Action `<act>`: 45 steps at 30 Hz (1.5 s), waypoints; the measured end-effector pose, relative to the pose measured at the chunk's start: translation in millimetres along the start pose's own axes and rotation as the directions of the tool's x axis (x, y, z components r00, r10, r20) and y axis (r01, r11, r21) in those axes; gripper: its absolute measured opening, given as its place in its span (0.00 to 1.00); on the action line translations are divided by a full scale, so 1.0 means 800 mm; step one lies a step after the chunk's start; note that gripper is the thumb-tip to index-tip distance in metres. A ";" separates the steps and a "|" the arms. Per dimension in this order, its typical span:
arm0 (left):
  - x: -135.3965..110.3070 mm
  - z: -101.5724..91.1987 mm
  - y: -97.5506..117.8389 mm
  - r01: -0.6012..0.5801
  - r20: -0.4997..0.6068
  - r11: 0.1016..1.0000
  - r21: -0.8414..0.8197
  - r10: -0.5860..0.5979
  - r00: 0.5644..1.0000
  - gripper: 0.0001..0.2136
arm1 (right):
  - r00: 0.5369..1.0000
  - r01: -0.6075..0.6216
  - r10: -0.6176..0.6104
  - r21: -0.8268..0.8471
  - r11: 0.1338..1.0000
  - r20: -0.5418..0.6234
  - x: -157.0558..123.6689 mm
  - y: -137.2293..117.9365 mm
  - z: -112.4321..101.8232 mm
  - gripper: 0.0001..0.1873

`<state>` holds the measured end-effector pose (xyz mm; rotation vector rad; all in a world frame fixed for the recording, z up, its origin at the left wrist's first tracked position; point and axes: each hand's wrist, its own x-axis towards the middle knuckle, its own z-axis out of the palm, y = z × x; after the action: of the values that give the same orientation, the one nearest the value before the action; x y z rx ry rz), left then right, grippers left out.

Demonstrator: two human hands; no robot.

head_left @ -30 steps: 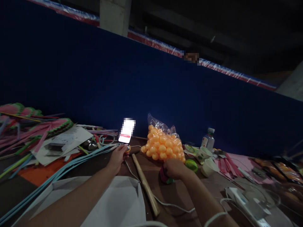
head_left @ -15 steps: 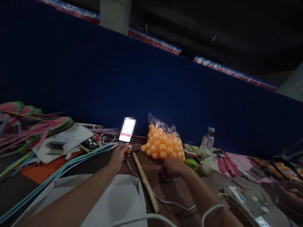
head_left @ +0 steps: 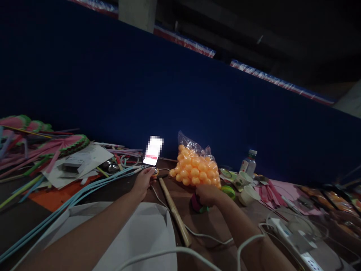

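L hand (head_left: 144,180) is out in front w/ fingers curled round a small orange ball (head_left: 155,172), pinched at the fingertips just below the lit phone (head_left: 153,151). R hand (head_left: 208,194) is clenched over a pink-and-green thing (head_left: 198,204) pressed down on the brown table (head_left: 203,226); can't tell what it is, most of it sits under the palm.

Far left: pile of pink and green paper fans (head_left: 42,145), white card sheets (head_left: 79,165), long blue strips (head_left: 64,205) running toward the L hand, a white sheet (head_left: 135,233) under the forearm. Middle: wooden stick (head_left: 173,210) lying between the hands, white cable (head_left: 197,235) crossing it. Behind the R hand, touching or nearly so, a clear bag of orange balls (head_left: 196,167).

Ball looks light, hollow, smooth, so prob. slippery and easy to dent; best pinched across its widest part, thumb vs two fingers, gently. The bag is soft and would sag, so grab it by the gathered top.

Right: green ring (head_left: 228,191), paper cups (head_left: 245,186), small bottle (head_left: 248,162), pink strips (head_left: 270,192), power strip (head_left: 293,241) cut off at the frame edge. Far right is dim and blurred; phone screen is unreadable.
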<state>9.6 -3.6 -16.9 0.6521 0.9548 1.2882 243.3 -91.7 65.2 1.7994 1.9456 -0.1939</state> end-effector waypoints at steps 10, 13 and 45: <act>0.002 -0.001 -0.002 0.001 0.002 1.000 0.013 -0.001 1.000 0.11 | 0.997 0.037 -0.034 0.037 0.999 -0.071 -0.011 0.022 0.005 0.15; 0.002 -0.002 -0.001 0.009 0.006 1.000 0.015 -0.009 1.000 0.11 | 0.993 0.034 -0.024 0.088 0.996 -0.116 -0.020 0.025 0.004 0.14; -0.001 0.004 0.015 -0.089 0.213 0.957 -0.276 0.152 0.965 0.11 | 0.833 0.552 0.262 0.712 -0.434 -0.487 0.095 -0.146 -0.048 0.13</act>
<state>6.2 -1.4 -5.3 0.6425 0.5449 1.3841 119.4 -21.8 40.7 2.3841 2.4861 -2.8583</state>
